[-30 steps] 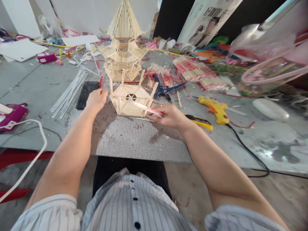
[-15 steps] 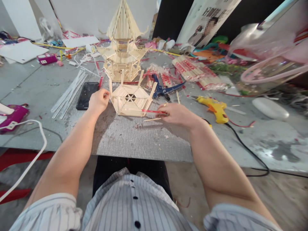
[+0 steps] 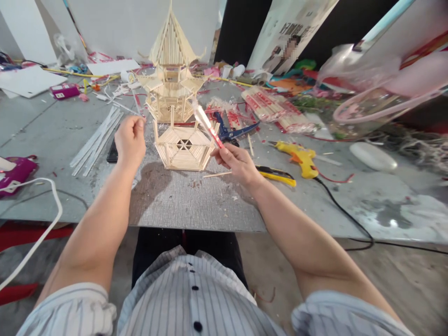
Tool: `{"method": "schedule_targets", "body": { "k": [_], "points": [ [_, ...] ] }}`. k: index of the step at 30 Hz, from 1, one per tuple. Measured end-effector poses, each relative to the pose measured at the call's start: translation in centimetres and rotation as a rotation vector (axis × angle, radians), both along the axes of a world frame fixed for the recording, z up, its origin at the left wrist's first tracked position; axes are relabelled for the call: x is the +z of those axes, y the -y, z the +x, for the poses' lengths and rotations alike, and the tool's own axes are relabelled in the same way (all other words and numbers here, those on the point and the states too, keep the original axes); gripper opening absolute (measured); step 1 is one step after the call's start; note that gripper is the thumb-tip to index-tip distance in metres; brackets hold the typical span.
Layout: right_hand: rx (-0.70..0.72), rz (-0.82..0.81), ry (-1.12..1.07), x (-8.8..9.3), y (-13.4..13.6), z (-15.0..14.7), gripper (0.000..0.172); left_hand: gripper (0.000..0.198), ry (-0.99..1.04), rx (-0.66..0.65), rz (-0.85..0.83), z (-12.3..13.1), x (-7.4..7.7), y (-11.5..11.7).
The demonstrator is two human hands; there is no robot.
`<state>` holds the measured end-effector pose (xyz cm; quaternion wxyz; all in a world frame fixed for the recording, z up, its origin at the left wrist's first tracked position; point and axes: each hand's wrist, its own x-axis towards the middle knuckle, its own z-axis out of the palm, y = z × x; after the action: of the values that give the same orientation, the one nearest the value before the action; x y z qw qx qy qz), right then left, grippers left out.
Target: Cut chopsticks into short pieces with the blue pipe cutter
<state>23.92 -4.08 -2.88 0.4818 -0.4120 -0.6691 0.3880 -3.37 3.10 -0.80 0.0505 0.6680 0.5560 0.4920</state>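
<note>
The right hand (image 3: 234,161) gripped a tilted red-and-white wrapper (image 3: 209,123) at the right edge of the hexagonal stick frame (image 3: 185,161), positioned on the table (image 3: 196,210) before the stick pagoda (image 3: 171,46); the left hand (image 3: 131,142) was curled closed, contents indiscernible.

Grey table (image 3: 196,205) beneath stick frame (image 3: 182,164), pagoda (image 3: 172,88), yellow glue gun (image 3: 304,159)

Flat pale-grey wall (image 3: 122,28) at back; tall black panel (image 3: 240,32) & white printed banner (image 3: 263,49) R of ctr. Grey textured tabletop (image 3: 199,212); dull grey floor (image 3: 271,263); red flat piece (image 3: 16,238) low L, prob. stool.
</note>
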Motion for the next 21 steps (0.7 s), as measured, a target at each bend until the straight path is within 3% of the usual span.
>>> {"method": "schedule_targets", "body": {
  "k": [3,6,10,13,17,21],
  "points": [
    [-0.032,-0.003,0.015,-0.5,-0.2,-0.1,0.047,0.026,-0.123,0.085,-0.091,-0.1,-0.6,-0.5],
    [0.013,-0.017,0.014,-0.9,-0.2,-0.3,0.044,0.04,-0.067,0.018,0.067,0.3,0.1,0.2],
    [0.065,0.063,0.004,-1.2,0.2,-0.7,0.041,0.043,0.091,-0.334,0.241,2.7,1.8,3.5],
    [0.069,0.16,0.068,-1.3,0.7,-1.1,0.039,0.047,0.114,-0.532,0.177,5.4,2.5,6.4],
    [0.159,0.193,0.22,-1.3,1.4,-2.0,0.039,0.039,0.189,-0.497,0.134,7.9,3.9,8.6],
    [0.222,0.309,0.354,-0.6,1.9,-2.8,0.039,0.037,0.437,-0.469,0.278,8.7,5.9,8.5]
  ]
}}
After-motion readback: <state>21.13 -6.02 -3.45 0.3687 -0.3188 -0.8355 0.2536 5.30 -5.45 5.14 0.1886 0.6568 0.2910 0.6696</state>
